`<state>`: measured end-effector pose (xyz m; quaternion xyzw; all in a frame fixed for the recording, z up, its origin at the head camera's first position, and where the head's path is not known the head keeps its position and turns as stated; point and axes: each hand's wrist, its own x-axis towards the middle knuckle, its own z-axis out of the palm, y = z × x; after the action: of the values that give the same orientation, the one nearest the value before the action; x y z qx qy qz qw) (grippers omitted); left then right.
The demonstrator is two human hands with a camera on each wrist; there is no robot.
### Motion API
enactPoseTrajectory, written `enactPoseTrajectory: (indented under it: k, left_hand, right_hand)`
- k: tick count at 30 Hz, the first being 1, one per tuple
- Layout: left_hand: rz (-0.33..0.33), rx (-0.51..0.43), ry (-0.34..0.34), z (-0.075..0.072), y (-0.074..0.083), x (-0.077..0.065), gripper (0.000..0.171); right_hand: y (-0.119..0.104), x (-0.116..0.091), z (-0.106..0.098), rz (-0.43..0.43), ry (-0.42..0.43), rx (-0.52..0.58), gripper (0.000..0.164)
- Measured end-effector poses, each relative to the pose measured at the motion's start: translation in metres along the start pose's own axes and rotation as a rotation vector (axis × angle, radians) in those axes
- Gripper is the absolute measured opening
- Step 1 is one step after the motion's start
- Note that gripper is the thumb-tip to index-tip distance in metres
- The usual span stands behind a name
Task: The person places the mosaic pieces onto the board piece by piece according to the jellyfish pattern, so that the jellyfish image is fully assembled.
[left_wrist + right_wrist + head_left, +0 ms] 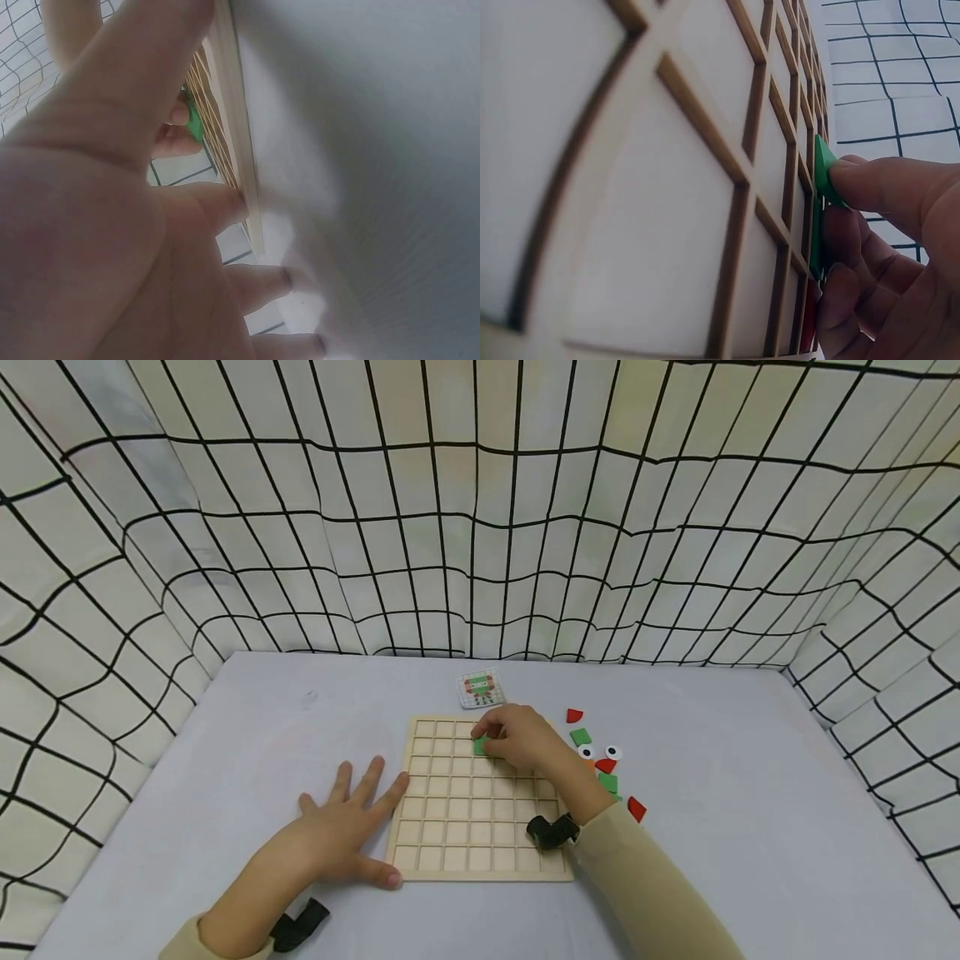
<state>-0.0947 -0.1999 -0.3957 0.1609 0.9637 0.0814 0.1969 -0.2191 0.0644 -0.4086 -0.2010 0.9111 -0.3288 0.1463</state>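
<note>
A wooden grid board (pixel 442 835) lies flat on the white table. Toward its far side, my right hand (pixel 521 739) pinches a green tile (pixel 823 169) between thumb and fingers, tilted over the cells. Beside it in the right wrist view, another green tile (pixel 817 240) and a red piece (pixel 808 315) sit in the board, partly hidden by my fingers. My left hand (pixel 341 831) rests on the table with fingers spread, its index finger and thumb at the board's left edge. It holds nothing.
Beyond the board lies a small picture card (pixel 480 687). To the right are loose pieces: a green square (pixel 581 737), a red quarter-round (pixel 637 809), an eye disc (pixel 612 752) and several others. Black-lined netting (pixel 491 547) stands around the table.
</note>
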Motion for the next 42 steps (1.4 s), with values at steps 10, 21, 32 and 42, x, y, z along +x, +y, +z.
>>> enactPoseTrajectory:
  k: [10, 21, 32, 42]
  left_hand:
    - [0.001, -0.004, 0.001, 0.001, -0.001, 0.0, 0.127]
    - [0.001, -0.009, 0.009, 0.001, 0.0, 0.0, 0.126]
    - [0.01, -0.012, 0.004, 0.0, 0.001, 0.0, 0.128]
    - [-0.005, -0.014, 0.011, 0.005, -0.002, 0.0, 0.128]
  right_hand:
    - [-0.003, 0.001, 0.001, 0.031, -0.011, -0.037, 0.018]
    - [0.008, -0.011, -0.009, -0.004, 0.06, 0.144, 0.016]
    - [0.032, -0.029, -0.032, 0.008, 0.133, 0.319, 0.024]
    - [0.059, -0.037, -0.059, 0.045, 0.252, 0.345, 0.028]
